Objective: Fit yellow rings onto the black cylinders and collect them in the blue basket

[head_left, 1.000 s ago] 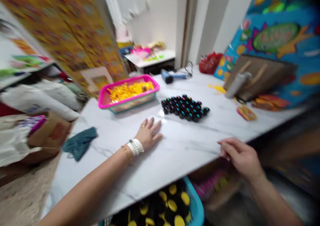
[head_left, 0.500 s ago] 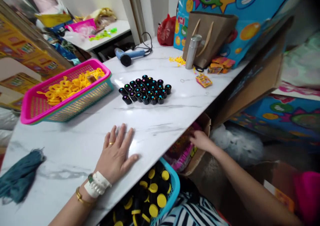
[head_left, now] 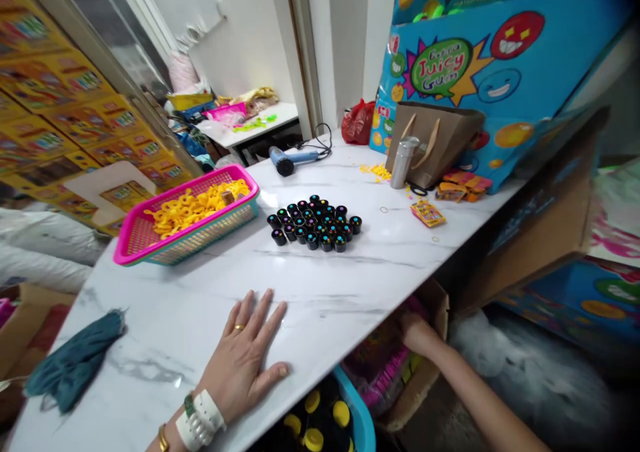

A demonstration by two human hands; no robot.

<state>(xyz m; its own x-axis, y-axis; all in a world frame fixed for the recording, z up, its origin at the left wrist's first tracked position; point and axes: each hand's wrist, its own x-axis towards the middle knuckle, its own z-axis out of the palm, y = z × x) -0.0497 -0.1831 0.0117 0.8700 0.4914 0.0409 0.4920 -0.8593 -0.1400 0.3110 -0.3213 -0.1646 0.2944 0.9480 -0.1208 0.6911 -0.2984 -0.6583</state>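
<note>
Resting a left hand [head_left: 243, 362] flat on a marble table [head_left: 165, 292], palm down, fingers spread and relaxed, grasping nothing, with a ring, a white beaded bracelet and a gold bangle showing. Reaching a right hand [head_left: 417, 335] down past the table's front edge, at lower right of the frame, into a cardboard box [head_left: 435, 312] packed with pink packets [head_left: 373, 379]. Fingers hidden behind the table edge and among the packets, so no telling whether gripping or released.

Sitting just left of the box, under the edge at bottom centre, a blue basket [head_left: 357, 412] of black caps [head_left: 320, 405] with yellow tops. Lying on the table at centre, a tight cluster of black vials [head_left: 313, 229] with coloured centres. To their left, a pink basket [head_left: 150, 249] heaped with yellow rings [head_left: 195, 209]. At lower left, a teal cloth [head_left: 75, 355], bunched near the table's end. Farther back at upper centre, a hair dryer [head_left: 287, 162] with its cord. At upper right, a steel flask [head_left: 404, 162] standing against a paper bag [head_left: 430, 145], a red plastic bag [head_left: 357, 122] behind them, a small packet [head_left: 427, 213] lying in front, and a blue gum carton [head_left: 450, 65] rising behind it all.
</note>
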